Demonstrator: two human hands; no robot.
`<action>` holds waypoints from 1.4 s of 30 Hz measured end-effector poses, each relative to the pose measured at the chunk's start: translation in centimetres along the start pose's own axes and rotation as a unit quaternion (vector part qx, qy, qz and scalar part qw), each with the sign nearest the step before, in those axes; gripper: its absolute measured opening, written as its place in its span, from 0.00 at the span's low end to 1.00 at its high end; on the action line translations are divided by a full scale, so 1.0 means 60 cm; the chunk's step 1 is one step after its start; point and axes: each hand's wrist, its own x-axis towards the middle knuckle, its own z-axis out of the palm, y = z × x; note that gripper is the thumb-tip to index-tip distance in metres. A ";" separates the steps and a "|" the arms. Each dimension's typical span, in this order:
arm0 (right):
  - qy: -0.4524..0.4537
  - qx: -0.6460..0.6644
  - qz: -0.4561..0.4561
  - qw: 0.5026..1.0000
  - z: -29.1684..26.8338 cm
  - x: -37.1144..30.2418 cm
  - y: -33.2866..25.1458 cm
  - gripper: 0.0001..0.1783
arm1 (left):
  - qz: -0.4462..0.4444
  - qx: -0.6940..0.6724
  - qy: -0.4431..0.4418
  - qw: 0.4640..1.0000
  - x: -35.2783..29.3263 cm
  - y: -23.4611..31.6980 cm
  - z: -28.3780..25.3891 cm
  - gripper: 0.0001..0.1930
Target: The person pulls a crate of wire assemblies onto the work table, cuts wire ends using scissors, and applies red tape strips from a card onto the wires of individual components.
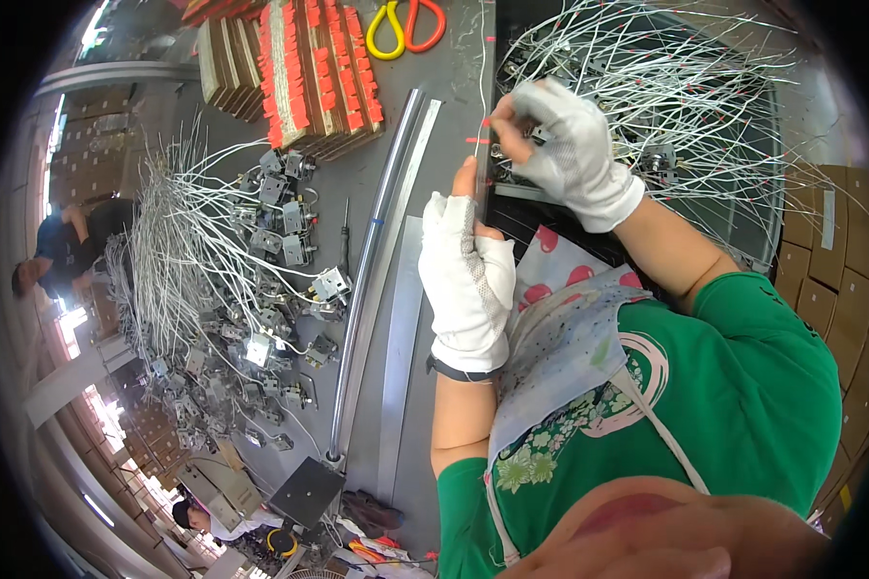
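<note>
My left hand (466,280), in a white glove with bare fingertips, is at the table edge. One finger points up the edge and the others are curled in; what lies under them is hidden. A thin white wire (483,72) runs along the edge above that fingertip, with small red marks beside it. My right hand (572,145), gloved the same way, is over the near side of a dark bin (768,207). Its thumb and finger are pinched together close to the edge. A small grey metal piece shows between the curled fingers, but whether it is held is unclear.
White-wired metal parts (661,164) fill the bin; more wired parts (290,222) lie heaped at left. A metal tube (372,251), a flat strip (401,338) and a screwdriver (346,236) lie between. Red-edged stacks (323,72) and scissors (406,34) are at the far side.
</note>
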 end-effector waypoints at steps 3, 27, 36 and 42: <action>-0.055 0.088 0.087 0.991 -0.020 0.002 -0.006 0.06 | 0.039 -0.014 0.043 0.998 -0.006 -0.006 -0.001 0.31; -0.138 0.471 0.331 0.806 0.016 -0.023 -0.007 0.16 | -0.058 -0.114 0.061 0.990 -0.020 -0.002 0.013 0.18; -0.076 0.476 0.351 0.802 0.007 -0.022 -0.020 0.18 | -0.038 -0.137 0.088 0.986 -0.020 0.005 0.000 0.20; -0.123 0.507 0.282 0.805 0.004 -0.016 -0.033 0.16 | -0.053 -0.091 0.071 0.992 -0.027 0.017 -0.022 0.16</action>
